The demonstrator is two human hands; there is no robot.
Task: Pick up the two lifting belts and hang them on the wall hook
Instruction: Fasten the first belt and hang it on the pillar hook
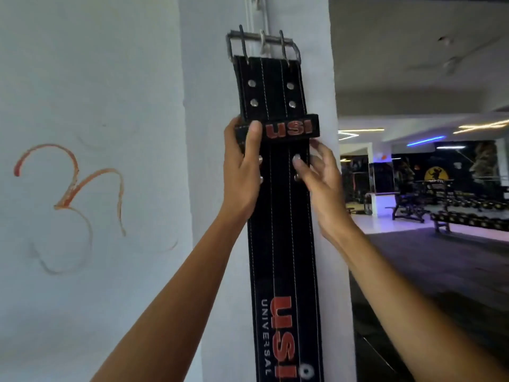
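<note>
OK, left hand (242, 172) is clamped on the left edge of the black lifting belt (278, 216), thumb pressed over the front of the keeper loop (286, 129), the other fingers wrapped behind the strap. Right hand (316, 180) is at the belt's right edge just below that loop: thumb tip on the front face beside a rivet, fingers curled loosely around the edge, so a light pinch rather than a full grip. Both forearms reach up from the bottom of the view. The belt hangs vertical against a white pillar (209, 133), flat face toward the camera, lower end running out of frame. Its steel double-prong buckle (263, 46) is at the top, and a small metal wall hook (263, 42) shows through the middle of the buckle frame; the buckle's top bar appears to sit on it, but contact is blurry. White cords or wires (254, 12) run up the pillar above the hook. Keeper loop reads "USI" in red; lower on the strap, red "USI" and white "UNIVERSAL" run lengthwise. Four rivets above the loop, more by the hands. Only one belt is distinguishable; cannot tell whether a second lies behind it. Left of the pillar is a white wall (82, 78) with an orange painted symbol (74, 188). To the right, a dim gym floor with dumbbell racks (468, 213) and a bench (407, 208), well apart.
</note>
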